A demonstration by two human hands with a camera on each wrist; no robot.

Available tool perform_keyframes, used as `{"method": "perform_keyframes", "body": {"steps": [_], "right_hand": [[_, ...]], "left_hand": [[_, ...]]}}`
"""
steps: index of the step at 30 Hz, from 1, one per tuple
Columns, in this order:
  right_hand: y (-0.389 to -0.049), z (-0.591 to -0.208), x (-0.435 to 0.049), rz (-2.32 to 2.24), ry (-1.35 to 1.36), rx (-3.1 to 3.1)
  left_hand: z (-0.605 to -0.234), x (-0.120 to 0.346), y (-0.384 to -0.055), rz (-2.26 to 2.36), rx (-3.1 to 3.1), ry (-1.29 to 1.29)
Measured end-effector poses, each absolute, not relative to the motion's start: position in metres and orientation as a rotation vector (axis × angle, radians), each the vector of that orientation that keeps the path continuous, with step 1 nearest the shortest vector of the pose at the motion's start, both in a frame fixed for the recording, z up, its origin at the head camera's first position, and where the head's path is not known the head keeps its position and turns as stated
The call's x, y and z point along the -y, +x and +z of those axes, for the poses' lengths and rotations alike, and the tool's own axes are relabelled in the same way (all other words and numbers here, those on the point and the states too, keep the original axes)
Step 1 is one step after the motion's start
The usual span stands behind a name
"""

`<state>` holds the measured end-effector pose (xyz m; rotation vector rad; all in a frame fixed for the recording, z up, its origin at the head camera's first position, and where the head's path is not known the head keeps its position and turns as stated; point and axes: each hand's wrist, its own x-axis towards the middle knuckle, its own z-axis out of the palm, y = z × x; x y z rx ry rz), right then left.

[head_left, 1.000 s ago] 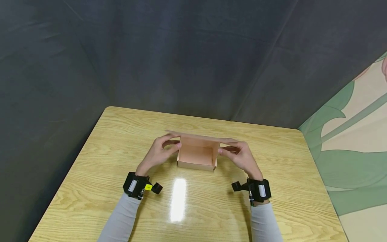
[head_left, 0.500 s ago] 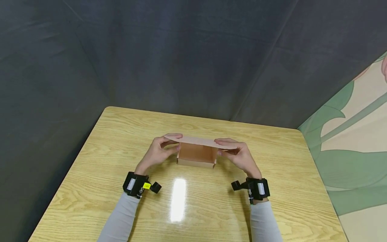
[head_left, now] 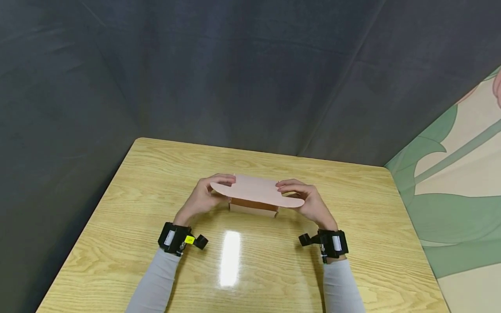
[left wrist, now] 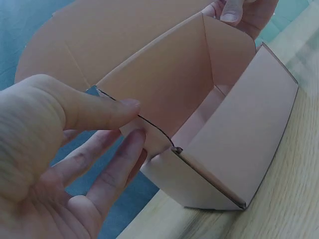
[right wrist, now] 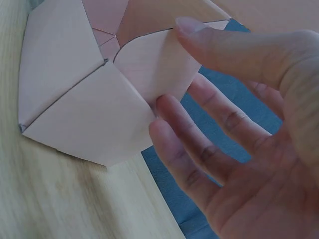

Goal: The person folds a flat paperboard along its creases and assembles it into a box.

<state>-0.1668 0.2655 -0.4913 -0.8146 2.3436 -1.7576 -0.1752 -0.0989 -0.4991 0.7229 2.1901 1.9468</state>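
A small cardboard box stands on the table. Its lid slants forward over the opening, and the rounded ends of its front flap stick out past both sides. At the left side is my left hand; in the left wrist view it pinches a side flap between thumb and fingers. My right hand is at the opposite side. In the right wrist view its thumb lies on the top edge of the other side flap, with fingers against the outside. The lid hides most of the inside.
The wooden table extends around the box, with a bright reflection in front. A dark curtain hangs behind and to the left. Patterned fabric is at the right. Each wrist wears a black camera mount.
The lid has swung forward and down from nearly edge-on, covering more of the opening. Both hands stay at the box's sides with little movement.
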Motion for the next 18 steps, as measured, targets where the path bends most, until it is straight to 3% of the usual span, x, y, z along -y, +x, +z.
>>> {"method": "perform_keyframes", "body": {"steps": [18], "right_hand": [[-0.171,-0.504,-0.265,-1.726,-0.794,-2.306]], "left_hand": [[-0.516,0.102,-0.182,1.929,-2.174,0.959]]}}
